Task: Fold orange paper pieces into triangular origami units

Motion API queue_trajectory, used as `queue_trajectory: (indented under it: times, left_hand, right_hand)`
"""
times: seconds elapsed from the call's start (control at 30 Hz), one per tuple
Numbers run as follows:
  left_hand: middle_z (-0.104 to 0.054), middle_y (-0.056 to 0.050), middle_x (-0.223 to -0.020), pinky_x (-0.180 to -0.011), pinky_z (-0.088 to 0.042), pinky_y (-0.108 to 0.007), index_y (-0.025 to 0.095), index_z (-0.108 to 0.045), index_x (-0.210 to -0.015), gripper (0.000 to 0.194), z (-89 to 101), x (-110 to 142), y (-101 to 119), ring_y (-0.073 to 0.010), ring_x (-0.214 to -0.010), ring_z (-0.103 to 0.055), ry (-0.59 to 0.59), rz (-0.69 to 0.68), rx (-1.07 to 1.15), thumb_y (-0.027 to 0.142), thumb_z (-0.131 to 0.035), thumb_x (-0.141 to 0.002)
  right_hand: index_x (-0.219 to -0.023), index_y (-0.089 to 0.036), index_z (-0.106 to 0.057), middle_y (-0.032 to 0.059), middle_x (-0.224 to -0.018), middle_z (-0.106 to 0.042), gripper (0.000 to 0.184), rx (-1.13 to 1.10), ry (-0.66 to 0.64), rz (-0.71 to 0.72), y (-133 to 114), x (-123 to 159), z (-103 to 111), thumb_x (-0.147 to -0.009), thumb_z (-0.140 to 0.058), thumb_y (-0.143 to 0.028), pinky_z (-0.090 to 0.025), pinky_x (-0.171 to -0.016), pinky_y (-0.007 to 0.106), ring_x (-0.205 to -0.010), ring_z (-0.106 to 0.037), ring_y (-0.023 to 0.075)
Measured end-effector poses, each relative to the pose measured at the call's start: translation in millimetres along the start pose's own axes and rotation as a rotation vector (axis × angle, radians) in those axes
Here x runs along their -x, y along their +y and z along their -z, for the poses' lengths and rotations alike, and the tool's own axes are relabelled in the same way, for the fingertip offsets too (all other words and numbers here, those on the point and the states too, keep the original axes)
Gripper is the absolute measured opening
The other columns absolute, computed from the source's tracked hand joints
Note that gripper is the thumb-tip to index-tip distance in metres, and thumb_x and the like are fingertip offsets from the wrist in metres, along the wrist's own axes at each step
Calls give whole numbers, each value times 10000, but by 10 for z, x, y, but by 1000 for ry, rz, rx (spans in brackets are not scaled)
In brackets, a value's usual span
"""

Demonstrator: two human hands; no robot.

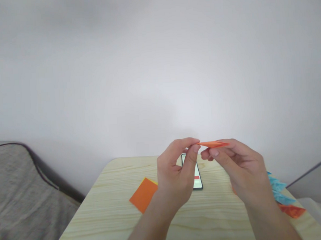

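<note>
A slim, pointed piece of folded orange paper (211, 144) is held up above the far part of the table, between my two hands. My left hand (177, 169) pinches its left tip between thumb and forefinger. My right hand (242, 169) grips the wider right end, with the thumb below and the fingers behind. Beneath my left hand lies a phone (198, 179) with its screen lit, partly covered by the hand. A stack of orange square paper (143, 195), with a yellow edge showing behind it, rests left of my left wrist.
The light wooden table (106, 214) stands against a white wall (146, 70). Blue folded paper pieces (280, 190) and a red-orange folded piece (292, 210) lie at the right edge, partly behind my right arm. Grey fabric (26, 200) with dark piping fills the left side.
</note>
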State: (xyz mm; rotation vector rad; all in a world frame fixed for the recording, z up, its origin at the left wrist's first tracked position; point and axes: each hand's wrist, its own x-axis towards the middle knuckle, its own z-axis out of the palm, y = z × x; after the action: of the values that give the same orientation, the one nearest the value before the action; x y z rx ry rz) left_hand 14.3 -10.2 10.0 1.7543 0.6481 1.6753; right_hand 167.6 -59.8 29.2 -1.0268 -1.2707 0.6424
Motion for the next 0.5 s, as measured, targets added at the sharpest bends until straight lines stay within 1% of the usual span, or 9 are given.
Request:
queue_trajectory:
  times: [0.13,0.27,0.3,0.37,0.43,0.5]
  left_hand:
    - [-774,-26,-1042,-865,-562,-281,261,-778,-1121,184,-15,-4,39,-164,-951,-703,7,49,103,213,-674,-977]
    - [-780,-28,-1084,-937,-551,-275,269,-789,-1143,198,-28,-27,92,-168,-1039,-704,6,133,213,277,-651,-1001]
    - [-779,-28,-1076,-927,-556,-268,263,-792,-1138,196,-31,-34,102,-161,-1021,-707,2,151,246,290,-658,-998]
    - [-774,-24,-1034,-856,-572,-247,253,-801,-1114,184,-37,-49,115,-137,-923,-712,-1,173,306,303,-686,-980]
    - [-765,-21,-1018,-778,-577,-231,247,-808,-1091,172,-40,-64,118,-115,-833,-704,-6,187,347,304,-705,-966]
    - [-754,-26,-1047,-735,-576,-226,246,-818,-1072,166,-38,-79,110,-107,-802,-696,-20,188,368,306,-711,-960]
  right_hand:
    - [-1147,-300,-786,36,-1138,-796,215,35,-76,23,-7,9,2,-936,-745,-294,-608,-967,387,-1056,-748,235]
    - [-1250,-360,-739,11,-1241,-760,307,65,-179,41,11,14,19,-957,-719,-272,-571,-1025,387,-1131,-719,228]
    - [-1258,-364,-731,11,-1254,-752,312,78,-197,56,25,17,22,-961,-713,-272,-564,-1026,384,-1145,-709,228]
    - [-1262,-364,-721,11,-1273,-735,319,118,-217,97,63,24,24,-956,-717,-274,-546,-1028,375,-1167,-684,228]
    - [-1250,-365,-718,4,-1254,-730,323,149,-221,151,101,32,22,-939,-736,-279,-529,-1022,361,-1161,-668,223]
    - [-1218,-358,-718,0,-1209,-729,303,151,-240,173,130,37,18,-927,-747,-279,-521,-1007,354,-1141,-657,220]
